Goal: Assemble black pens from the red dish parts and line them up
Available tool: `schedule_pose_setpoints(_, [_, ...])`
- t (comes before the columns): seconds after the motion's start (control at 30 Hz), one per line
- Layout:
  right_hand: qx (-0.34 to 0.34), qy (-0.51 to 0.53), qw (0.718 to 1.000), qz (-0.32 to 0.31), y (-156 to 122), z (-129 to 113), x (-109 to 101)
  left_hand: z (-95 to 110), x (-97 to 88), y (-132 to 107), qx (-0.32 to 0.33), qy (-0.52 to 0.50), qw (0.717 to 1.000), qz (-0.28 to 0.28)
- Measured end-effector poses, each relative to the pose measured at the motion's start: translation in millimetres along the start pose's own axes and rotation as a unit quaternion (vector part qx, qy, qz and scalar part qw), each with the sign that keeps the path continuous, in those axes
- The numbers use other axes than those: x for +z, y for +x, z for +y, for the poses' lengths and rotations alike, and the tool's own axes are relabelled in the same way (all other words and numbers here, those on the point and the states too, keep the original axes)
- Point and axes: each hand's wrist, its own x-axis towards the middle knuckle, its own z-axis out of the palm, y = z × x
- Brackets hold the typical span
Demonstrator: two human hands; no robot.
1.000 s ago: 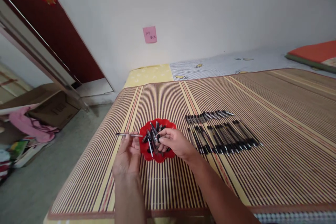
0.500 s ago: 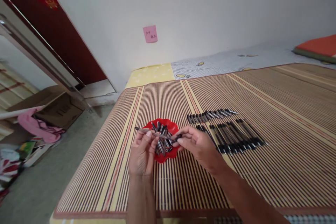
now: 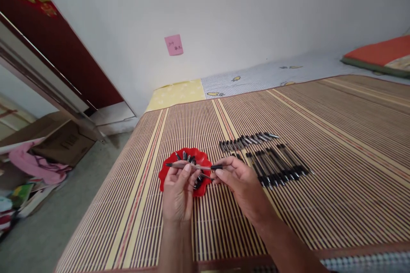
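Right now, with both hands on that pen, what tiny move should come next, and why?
I'd perhaps gently press the pen's black end toward the left hand: the right hand is already at that end, the left steadies the other part, and I can't tell whether the end sits tight.

Left grip and right grip pinch one pen, roughly crosswise. Red bowl with loose pens just beyond left grip; pen rows on striped mat, beyond/right of right grip.
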Motion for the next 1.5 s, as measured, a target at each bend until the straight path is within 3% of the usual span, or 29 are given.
schedule_pose_setpoints(0.43, [-0.011, -0.03, 0.999, 0.005, -2, -1, 2, 1, 4.2, -3, -0.005, -0.006, 1.0, 0.003])
schedule_pose_setpoints(0.8, [-0.098, -0.141, 0.985, -0.018, -5, -2, -1, -3, 6.8, -8, -0.009, 0.013, 0.999, -0.033])
schedule_pose_setpoints(0.97, [-0.131, -0.181, 0.975, 0.005, -7, 0, 0, -6, 12.1, -13, -0.007, 0.02, 0.999, -0.036])
schedule_pose_setpoints(1.5, [-0.112, -0.19, 0.975, -0.012, -6, 5, 3, -7, 6.4, -6, -0.022, 0.029, 0.999, -0.015])
